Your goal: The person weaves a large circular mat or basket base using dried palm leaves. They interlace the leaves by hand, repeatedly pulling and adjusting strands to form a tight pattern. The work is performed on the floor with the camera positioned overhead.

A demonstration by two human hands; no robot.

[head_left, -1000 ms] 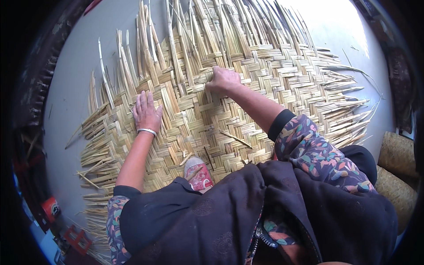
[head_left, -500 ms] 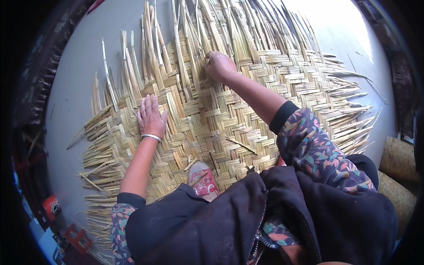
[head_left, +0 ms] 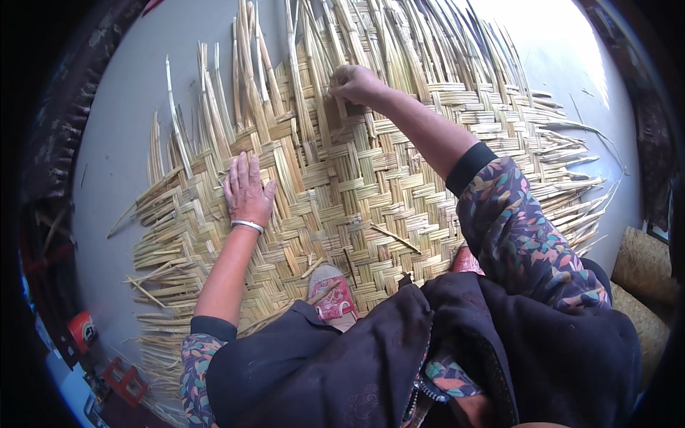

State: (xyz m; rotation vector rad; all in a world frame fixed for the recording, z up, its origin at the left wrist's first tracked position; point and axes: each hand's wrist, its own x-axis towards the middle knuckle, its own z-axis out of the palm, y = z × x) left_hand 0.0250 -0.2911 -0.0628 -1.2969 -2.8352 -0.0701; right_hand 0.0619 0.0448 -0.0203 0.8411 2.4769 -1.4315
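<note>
Woven straw mat [head_left: 371, 185] under left hand [head_left: 247, 191]

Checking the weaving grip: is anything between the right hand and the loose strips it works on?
Nothing visible. The right hand is already closed on a loose strip at the mat's unfinished edge; the left hand lies flat on the weave.

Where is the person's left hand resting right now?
In the head view, the left hand lies flat, fingers spread, on the left part of the woven straw mat, near its loose upright strips, well apart from the right hand.
</note>
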